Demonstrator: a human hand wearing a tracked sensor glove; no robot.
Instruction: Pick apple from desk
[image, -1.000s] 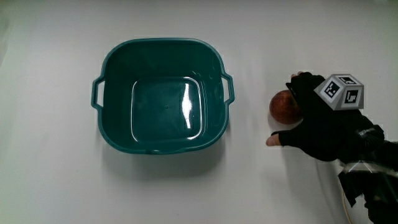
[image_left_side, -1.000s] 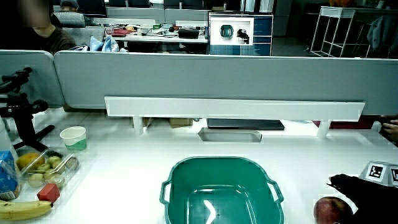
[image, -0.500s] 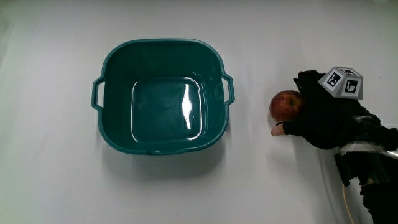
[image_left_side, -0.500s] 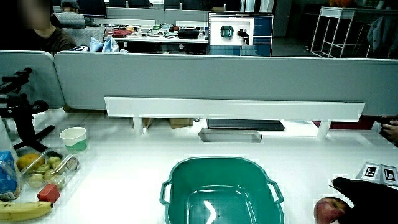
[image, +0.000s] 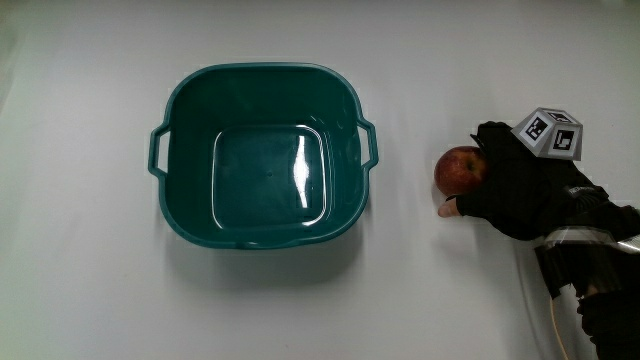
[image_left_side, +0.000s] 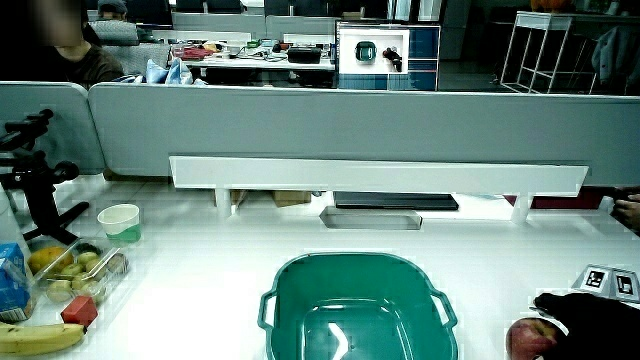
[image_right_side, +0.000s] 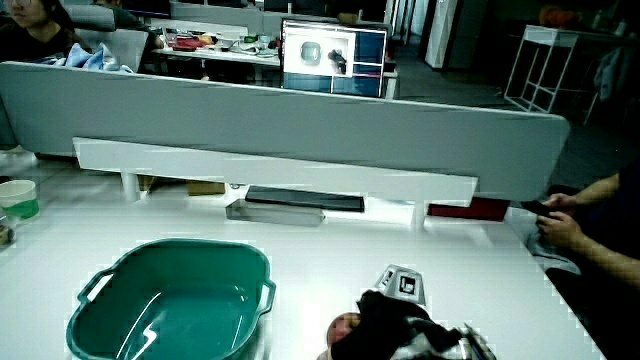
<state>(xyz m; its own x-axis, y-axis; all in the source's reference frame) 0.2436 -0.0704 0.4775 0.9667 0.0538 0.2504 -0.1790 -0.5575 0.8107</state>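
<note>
A red apple (image: 458, 170) lies on the white desk (image: 90, 280) beside the teal basin (image: 190, 215). The gloved hand (image: 520, 190) rests against the apple, fingers curled around the side away from the basin, thumb tip on the desk just nearer the person. The patterned cube (image: 550, 133) sits on the hand's back. In both side views the apple (image_left_side: 524, 338) (image_right_side: 346, 326) shows partly, with the hand (image_left_side: 590, 322) (image_right_side: 400, 325) wrapped over it. The apple still touches the desk.
The empty teal basin (image_left_side: 355, 315) (image_right_side: 165, 310) has two handles. In a side view a paper cup (image_left_side: 121, 222), a clear box of fruit (image_left_side: 70, 270) and a banana (image_left_side: 40, 337) stand at the table's edge, and a low partition (image_left_side: 380, 125) crosses the table.
The hand has closed in on the apple and curled its fingers over it. The apple has stayed where it was; since half a second ago almost nothing has moved.
</note>
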